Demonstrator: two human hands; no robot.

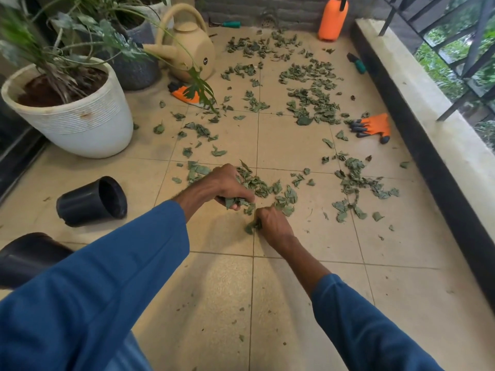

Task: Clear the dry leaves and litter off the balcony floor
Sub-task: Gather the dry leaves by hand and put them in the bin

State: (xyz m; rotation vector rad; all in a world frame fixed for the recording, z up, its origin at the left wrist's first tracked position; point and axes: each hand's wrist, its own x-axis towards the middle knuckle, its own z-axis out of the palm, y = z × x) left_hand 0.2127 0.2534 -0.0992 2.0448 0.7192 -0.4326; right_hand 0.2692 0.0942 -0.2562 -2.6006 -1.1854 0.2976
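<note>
Dry grey-green leaves lie scattered over the beige tiled balcony floor, thickest at the far middle and right. A smaller patch lies just ahead of my hands. My left hand grips a bunch of leaves low over the floor. Close to its right, my right hand is curled round a few leaves, knuckles up. Both arms wear blue sleeves.
A black plastic pot lies on its side at the left. A white planter, grey pots and a beige watering can stand at the back left. Orange gloves, an orange sprayer and hand tools lie about. A raised kerb with railing runs along the right.
</note>
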